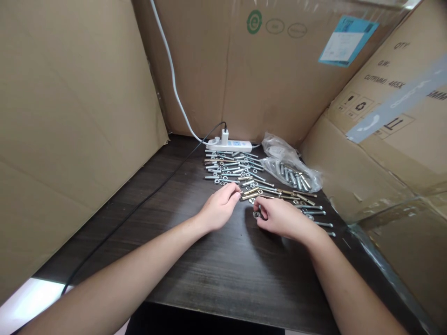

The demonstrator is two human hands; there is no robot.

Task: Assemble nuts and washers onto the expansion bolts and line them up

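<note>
My left hand (220, 207) is closed in a pinch at the front edge of spread-out metal hardware. A small metal tip shows by its fingertips; what they hold is mostly hidden. My right hand (281, 217) pinches a small ring-shaped metal piece (256, 214), a nut or a washer, just above the table. Between and beyond both hands lie brassy metal sleeves (250, 197), with a loose washer (252, 201) close by. Long bolts (267, 190), nuts and rings lie in rough rows behind. More bolts (316, 213) stick out past my right wrist.
A white power strip (240, 146) with a plugged-in charger (225, 136) stands at the back. A clear plastic bag (279, 151) holds several bolts. Its black cable (157, 184) crosses the dark table (209, 279) leftward. Cardboard boxes (216, 70) wall in three sides.
</note>
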